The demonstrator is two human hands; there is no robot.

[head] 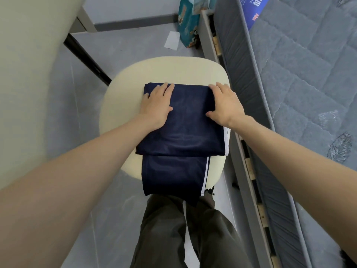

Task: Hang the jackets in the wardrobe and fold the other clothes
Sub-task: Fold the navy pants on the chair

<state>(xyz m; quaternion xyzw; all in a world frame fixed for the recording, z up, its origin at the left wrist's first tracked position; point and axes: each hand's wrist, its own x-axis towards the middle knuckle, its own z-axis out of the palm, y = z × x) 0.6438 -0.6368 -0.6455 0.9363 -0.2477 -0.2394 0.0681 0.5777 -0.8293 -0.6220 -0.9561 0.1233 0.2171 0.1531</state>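
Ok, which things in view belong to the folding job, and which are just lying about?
In the job: navy striped trousers, part-folded on the cream chair seat; left hand and right hand pressing flat on them.
Lying about: teal package and white paper on the floor; mattress.

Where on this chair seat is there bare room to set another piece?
Widest bare patch: the seat strip between the far fold of the navy trousers and the far rim. A narrower strip lies beside the left hand. Crowded: the right side by the bed frame, and the near edge, which the trousers overhang.
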